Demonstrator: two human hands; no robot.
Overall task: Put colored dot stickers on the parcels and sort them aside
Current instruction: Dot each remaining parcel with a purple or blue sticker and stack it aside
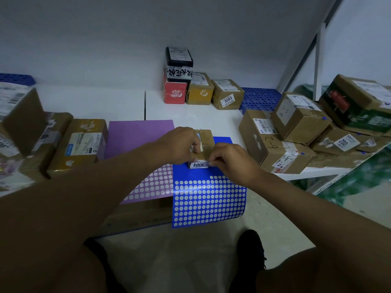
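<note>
Both hands, left (pixel 179 144), right (pixel 230 160), grasping small parcel (pixel 204 138) labelled 3004; rear box (pixel 227 95) labelled 3003

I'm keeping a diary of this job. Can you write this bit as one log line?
step: sticking dot | parcel: on blue sticker sheet | left hand: holds parcel | right hand: fingers pinch at label

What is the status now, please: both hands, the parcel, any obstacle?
Left hand grips small brown cardboard parcel. Right hand pinches at its white 3004 label. Parcel sits on blue sticker sheet. Nothing in the way.
</note>
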